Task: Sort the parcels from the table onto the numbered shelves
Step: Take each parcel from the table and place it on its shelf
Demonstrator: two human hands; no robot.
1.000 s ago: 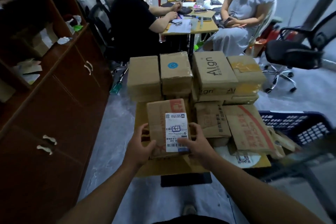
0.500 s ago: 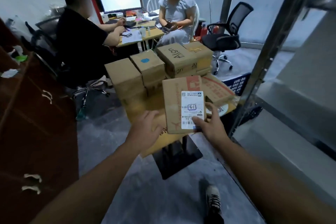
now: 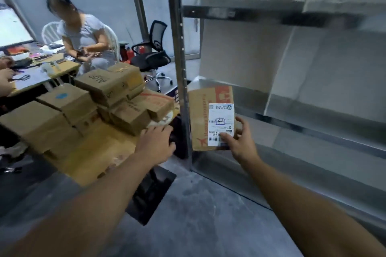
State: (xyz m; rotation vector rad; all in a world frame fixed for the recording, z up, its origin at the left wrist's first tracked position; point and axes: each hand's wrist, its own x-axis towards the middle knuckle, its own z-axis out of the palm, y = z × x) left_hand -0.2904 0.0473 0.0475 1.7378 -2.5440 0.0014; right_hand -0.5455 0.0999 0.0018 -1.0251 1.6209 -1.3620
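Note:
My right hand [image 3: 240, 141] grips a flat cardboard parcel [image 3: 200, 119] with a white shipping label, holding it upright just past the metal shelf post [image 3: 180, 81], in front of a low shelf level [image 3: 313, 131]. My left hand [image 3: 156, 144] hovers free near the table's right end, fingers apart and holding nothing. Several brown cardboard parcels [image 3: 108, 83] are piled on the small table [image 3: 89, 158] at the left. The upper shelf board [image 3: 261, 12] carries a small tag too blurred to read.
A person sits on a white chair [image 3: 47, 31] at a desk [image 3: 41, 71] behind the table; another person's hands show at the far left. A black office chair [image 3: 154, 52] stands beyond. The table's dark base plate [image 3: 152, 196] lies on the grey floor.
The view has swung right from the cabinet and table to the metal shelves. My left hand let go of the parcel; my right hand carried it right, past the shelf post.

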